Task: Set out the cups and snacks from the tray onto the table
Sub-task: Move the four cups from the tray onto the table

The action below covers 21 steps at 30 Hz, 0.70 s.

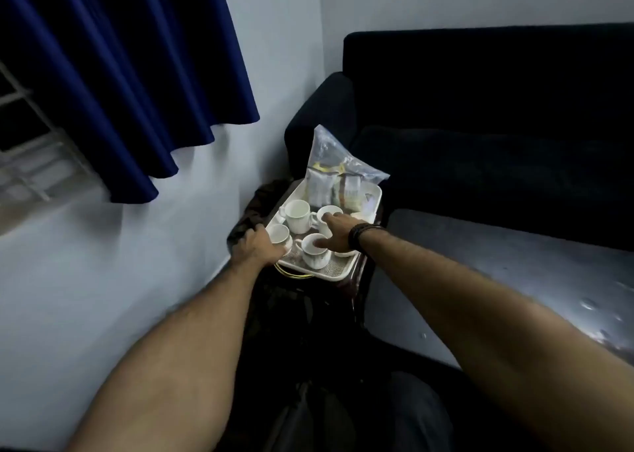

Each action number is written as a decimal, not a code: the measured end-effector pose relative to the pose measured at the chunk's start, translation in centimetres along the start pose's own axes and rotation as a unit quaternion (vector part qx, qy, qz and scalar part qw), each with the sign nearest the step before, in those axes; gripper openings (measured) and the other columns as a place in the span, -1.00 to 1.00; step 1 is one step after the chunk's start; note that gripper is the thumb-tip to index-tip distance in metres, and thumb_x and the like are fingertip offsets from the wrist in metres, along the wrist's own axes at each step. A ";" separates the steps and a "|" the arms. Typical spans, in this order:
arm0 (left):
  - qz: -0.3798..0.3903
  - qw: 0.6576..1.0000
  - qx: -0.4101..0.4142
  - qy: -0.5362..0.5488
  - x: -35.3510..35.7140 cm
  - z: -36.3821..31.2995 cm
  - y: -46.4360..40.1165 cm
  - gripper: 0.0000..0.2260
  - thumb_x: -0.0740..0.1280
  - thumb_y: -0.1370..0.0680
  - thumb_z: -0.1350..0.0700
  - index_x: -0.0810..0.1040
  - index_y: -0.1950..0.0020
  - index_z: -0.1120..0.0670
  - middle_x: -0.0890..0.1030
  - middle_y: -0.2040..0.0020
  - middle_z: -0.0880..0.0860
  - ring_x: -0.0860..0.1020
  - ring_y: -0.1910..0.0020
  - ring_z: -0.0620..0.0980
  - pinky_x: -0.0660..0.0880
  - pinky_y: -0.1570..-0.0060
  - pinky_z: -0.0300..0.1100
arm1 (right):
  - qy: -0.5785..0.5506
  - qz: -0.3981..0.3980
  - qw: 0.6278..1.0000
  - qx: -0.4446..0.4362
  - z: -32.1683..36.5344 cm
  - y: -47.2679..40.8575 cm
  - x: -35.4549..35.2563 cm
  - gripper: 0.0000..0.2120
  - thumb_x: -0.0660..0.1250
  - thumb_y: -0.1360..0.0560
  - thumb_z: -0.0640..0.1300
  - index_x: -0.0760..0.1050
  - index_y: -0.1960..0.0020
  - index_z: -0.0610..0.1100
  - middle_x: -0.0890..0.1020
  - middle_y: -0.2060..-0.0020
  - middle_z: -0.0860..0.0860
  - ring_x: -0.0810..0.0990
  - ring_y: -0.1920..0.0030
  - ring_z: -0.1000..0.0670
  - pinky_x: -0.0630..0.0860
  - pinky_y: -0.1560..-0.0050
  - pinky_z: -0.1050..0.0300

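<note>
Where the pale wall [171, 280] meets the corner, a dark blue sofa [480, 125] fills the right side of the room and a blue curtain [120, 74] hangs at the left over a barred window [27, 149]. A grey table [497, 263] lies in front of the sofa, its top bare in the part that shows, with open room along its near edge. Between wall and sofa arm, a small dark stand [356, 280] carries the white tray [372, 197], which nearly covers it; the near end juts past the stand's edge. The tray's long axis runs away from the person, toward the sofa arm. At the far end a clear bag of snacks [329, 173] stands upright, leaning on the sofa. In front of it sit 4 white cups: a tall cup [297, 215], a far cup [326, 216], a left cup [278, 234] and a near cup [314, 250], mouths up.

The left hand [255, 247] is clenched round the tray's left rim beside the left cup. The right hand [334, 233], a dark band at its wrist, is spread loose over the cups, fingertips touching the rims of the far and near cups, grasping nothing.
</note>
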<state>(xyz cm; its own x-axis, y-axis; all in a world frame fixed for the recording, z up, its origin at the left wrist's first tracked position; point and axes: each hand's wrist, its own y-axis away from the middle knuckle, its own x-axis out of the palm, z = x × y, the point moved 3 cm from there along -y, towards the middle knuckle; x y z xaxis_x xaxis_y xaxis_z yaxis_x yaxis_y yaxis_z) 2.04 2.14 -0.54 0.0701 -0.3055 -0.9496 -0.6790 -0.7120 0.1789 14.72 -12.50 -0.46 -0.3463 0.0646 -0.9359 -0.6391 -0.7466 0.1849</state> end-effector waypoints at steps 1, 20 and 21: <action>0.006 1.000 -0.015 0.007 0.2 0.2 -0.1 -0.20 0.38 -0.39 -0.33 0.32 -0.45 0.13 0.44 -0.41 0.17 0.45 -0.38 0.20 0.41 -0.25 0.00 | 0.000 0.015 1.000 0.010 0.2 -0.3 0.6 -0.34 0.33 -0.47 0.22 0.29 -0.40 -0.17 0.49 -0.29 -0.17 0.52 -0.25 -0.19 0.45 -0.07 -0.01; -0.044 0.992 -0.111 0.037 5.6 -1.6 -6.5 -0.26 0.42 -0.36 -0.25 0.35 -0.44 0.06 0.48 -0.34 0.21 0.49 -0.30 0.23 0.46 -0.17 0.09 | -0.034 -0.006 0.999 -0.010 0.4 -4.7 6.5 -0.37 0.46 -0.39 0.05 0.34 -0.37 -0.15 0.47 -0.32 -0.11 0.54 -0.23 -0.24 0.54 -0.19 -0.10; -0.051 0.992 -0.107 0.036 5.7 -1.5 -6.7 -0.27 0.42 -0.36 -0.25 0.36 -0.43 0.06 0.48 -0.33 0.21 0.50 -0.30 0.23 0.46 -0.17 0.08 | -0.036 -0.014 0.999 -0.008 0.4 -4.8 6.6 -0.37 0.45 -0.39 0.05 0.34 -0.37 -0.15 0.46 -0.32 -0.12 0.54 -0.23 -0.25 0.54 -0.19 -0.10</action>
<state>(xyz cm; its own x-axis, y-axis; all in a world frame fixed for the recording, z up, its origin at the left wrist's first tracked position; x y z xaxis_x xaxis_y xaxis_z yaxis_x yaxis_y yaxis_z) 8.12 4.19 -6.75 0.1871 -0.2638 -0.9463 -0.4963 -0.8567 0.1408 15.18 -8.22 -7.38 -0.3774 0.1317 -0.9166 -0.6384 -0.7540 0.1546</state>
